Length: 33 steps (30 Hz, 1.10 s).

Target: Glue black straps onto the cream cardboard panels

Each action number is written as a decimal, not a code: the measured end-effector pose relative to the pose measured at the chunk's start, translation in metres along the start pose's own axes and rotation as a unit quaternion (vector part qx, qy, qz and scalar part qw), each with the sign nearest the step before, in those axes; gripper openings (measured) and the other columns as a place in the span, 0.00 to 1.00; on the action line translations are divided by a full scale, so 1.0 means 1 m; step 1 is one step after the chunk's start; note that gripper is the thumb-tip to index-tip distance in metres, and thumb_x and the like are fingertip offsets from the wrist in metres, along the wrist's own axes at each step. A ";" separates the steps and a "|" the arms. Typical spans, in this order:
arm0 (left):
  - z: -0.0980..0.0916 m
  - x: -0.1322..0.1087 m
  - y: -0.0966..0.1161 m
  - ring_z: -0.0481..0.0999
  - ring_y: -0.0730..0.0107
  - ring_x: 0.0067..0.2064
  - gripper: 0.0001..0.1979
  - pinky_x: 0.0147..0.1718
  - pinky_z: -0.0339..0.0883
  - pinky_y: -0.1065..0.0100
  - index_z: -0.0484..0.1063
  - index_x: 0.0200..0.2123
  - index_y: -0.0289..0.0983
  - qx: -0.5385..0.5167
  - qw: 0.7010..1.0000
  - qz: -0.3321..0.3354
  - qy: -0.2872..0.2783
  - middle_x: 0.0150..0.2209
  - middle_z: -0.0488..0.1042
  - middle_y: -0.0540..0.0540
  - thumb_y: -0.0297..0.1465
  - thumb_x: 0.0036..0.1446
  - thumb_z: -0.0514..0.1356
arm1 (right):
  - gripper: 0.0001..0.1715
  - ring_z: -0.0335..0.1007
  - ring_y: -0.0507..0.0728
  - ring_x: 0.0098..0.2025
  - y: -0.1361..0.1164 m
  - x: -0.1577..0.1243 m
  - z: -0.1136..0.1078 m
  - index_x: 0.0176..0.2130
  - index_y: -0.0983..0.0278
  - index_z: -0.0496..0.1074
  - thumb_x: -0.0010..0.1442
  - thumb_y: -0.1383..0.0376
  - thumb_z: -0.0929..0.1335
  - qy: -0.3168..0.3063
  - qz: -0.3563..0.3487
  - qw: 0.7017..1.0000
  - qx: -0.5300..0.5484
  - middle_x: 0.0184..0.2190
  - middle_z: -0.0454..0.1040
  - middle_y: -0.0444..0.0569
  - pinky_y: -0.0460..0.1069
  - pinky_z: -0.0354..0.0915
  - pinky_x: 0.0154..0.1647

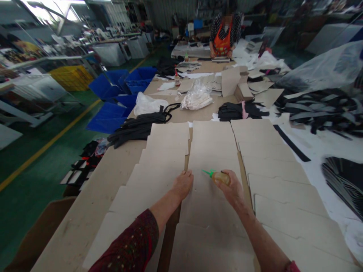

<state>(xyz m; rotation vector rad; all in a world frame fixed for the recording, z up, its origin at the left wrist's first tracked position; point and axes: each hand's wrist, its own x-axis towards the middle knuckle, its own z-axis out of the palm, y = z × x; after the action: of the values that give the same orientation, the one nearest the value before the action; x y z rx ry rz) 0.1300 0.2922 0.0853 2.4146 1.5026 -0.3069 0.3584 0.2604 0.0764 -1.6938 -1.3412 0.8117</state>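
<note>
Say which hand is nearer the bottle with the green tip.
Right. The right hand holds the bottle; the left hand is apart from it, to the left of its green tip.

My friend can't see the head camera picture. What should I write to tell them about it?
A person's right hand holds a bottle with a green nozzle over the middle of three rows of overlapping pale sheets. The left hand is at the gap between the left and middle rows. Farther back, a co-worker wears an orange apron.
</note>
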 end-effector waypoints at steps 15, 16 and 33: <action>0.004 0.000 -0.001 0.68 0.56 0.58 0.16 0.57 0.63 0.59 0.72 0.49 0.33 -0.010 1.000 0.012 0.021 0.59 0.67 0.34 0.20 0.62 0.51 | 0.14 0.70 0.57 0.38 -0.027 0.010 0.025 0.47 0.57 0.66 0.60 0.58 0.67 -0.077 -0.123 0.966 -0.212 0.44 0.69 0.48 0.50 0.63 0.34; 0.004 0.000 -0.001 0.69 0.56 0.58 0.16 0.57 0.64 0.58 0.72 0.49 0.33 -0.010 1.000 0.012 0.021 0.59 0.67 0.33 0.20 0.62 0.51 | 0.14 0.70 0.56 0.37 -0.030 0.011 0.024 0.47 0.57 0.66 0.61 0.59 0.66 -0.077 -0.124 0.962 -0.229 0.44 0.69 0.48 0.49 0.62 0.33; 0.002 -0.001 -0.002 0.69 0.58 0.57 0.17 0.57 0.65 0.59 0.72 0.48 0.35 -0.021 1.000 0.004 0.021 0.58 0.68 0.37 0.18 0.59 0.51 | 0.26 0.72 0.60 0.38 -0.012 0.010 0.033 0.45 0.58 0.68 0.48 0.52 0.72 -0.031 0.051 0.996 0.065 0.38 0.74 0.47 0.53 0.68 0.34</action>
<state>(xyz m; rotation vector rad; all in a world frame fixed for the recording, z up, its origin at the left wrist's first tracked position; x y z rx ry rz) 0.1275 0.2912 0.0832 2.4083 1.5014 -0.2219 0.3265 0.2786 0.0716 -1.6574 -1.2242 0.9958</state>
